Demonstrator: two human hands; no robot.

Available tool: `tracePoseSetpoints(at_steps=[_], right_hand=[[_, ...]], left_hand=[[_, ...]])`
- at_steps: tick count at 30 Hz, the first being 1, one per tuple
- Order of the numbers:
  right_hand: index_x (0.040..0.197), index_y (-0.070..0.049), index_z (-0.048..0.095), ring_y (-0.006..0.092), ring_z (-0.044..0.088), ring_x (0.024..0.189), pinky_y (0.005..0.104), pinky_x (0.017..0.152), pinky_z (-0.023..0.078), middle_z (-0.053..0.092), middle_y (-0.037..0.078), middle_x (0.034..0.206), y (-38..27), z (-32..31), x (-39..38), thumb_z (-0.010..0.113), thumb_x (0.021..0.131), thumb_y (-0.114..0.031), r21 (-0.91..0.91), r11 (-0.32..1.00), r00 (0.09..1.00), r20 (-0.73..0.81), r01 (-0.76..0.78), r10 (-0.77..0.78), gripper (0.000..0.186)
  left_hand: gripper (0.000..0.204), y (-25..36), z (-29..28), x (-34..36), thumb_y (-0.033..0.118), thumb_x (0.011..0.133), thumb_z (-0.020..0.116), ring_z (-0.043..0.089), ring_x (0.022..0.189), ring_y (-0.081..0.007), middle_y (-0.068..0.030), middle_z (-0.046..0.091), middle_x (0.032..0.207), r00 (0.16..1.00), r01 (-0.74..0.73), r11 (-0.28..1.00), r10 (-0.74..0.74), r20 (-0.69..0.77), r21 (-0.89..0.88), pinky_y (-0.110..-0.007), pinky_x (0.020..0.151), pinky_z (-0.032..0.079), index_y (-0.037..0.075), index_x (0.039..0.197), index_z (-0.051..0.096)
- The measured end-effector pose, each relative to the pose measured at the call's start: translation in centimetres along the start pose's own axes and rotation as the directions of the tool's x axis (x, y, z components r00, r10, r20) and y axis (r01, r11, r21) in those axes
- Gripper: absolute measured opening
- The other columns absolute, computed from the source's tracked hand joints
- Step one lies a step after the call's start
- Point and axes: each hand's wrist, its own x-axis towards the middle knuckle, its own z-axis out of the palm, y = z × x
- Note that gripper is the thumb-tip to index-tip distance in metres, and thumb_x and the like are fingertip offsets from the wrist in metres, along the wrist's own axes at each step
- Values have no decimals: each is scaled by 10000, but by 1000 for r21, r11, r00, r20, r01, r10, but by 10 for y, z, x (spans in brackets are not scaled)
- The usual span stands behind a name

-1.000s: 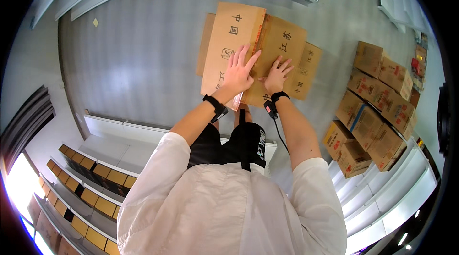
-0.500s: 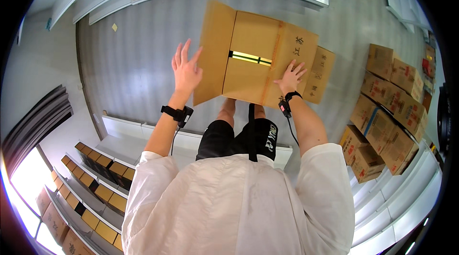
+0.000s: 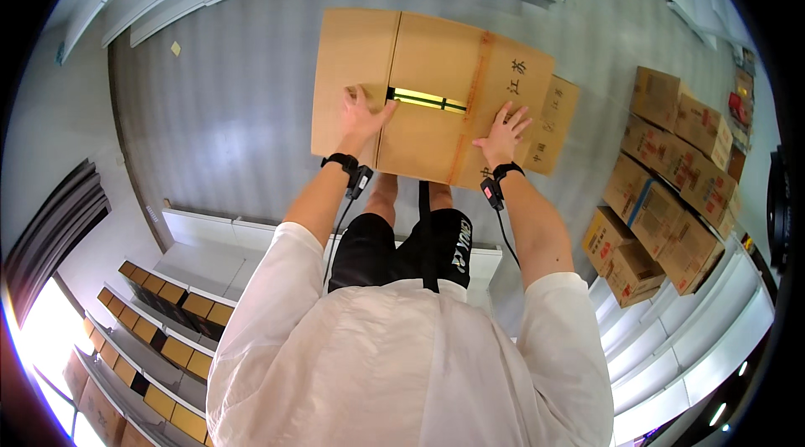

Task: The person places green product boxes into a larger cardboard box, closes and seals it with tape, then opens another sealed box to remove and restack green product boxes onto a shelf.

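Dark characters (image 3: 516, 75) mark the right flap (image 3: 503, 49) of your cardboard box (image 3: 421, 143), which lies beneath your outspread left hand (image 3: 359, 122) and outspread right hand (image 3: 501, 142)

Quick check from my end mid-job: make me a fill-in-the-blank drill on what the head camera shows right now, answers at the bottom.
1. The left hand rests on the outer flap at the cardboard box's ____ side.
2. The right hand rests on the opposite outer ____.
3. The strip of contents showing between the inner flaps is black and bright ____.
4. The stacked cartons stand off to the person's ____ side.

Missing words: left; flap; yellow; right.
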Motion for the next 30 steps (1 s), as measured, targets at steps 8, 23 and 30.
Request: tracePoseSetpoints(at_steps=[8, 23, 30], right_hand=[[1556, -50, 51, 562, -22, 1440, 641, 1075, 357, -88, 313, 1581, -3, -6, -2, 919, 618, -260, 21, 1000, 1000, -20, 8, -8, 1295], [1558, -46, 28, 563, -49, 1437, 656, 1082, 332, -118, 320, 1574, -3, -11, -2, 911, 635, -296, 20, 1000, 1000, 12, -1, 1, 1301], [1562, -94, 133, 537, 20, 1452, 654, 1134, 205, -9, 299, 1591, -9, -4, -8, 830, 720, -338, 156, 975, 967, -222, 158, -122, 1120]], left_hand=[[1166, 41, 26, 0, 427, 635, 889, 487, 1274, -379, -257, 402, 1442, 997, 26, 994, -18, 71, -103, -420, 1015, 465, -14, 1472, 209], [857, 41, 46, 3, 274, 688, 875, 595, 1117, -408, -240, 589, 1224, 999, 14, 988, -19, -27, -154, -456, 935, 506, 7, 1307, 345], [823, 49, 41, 0, 272, 708, 858, 585, 1138, -396, -226, 590, 1226, 999, 41, 987, -43, -10, -156, -458, 960, 492, 29, 1316, 360]])
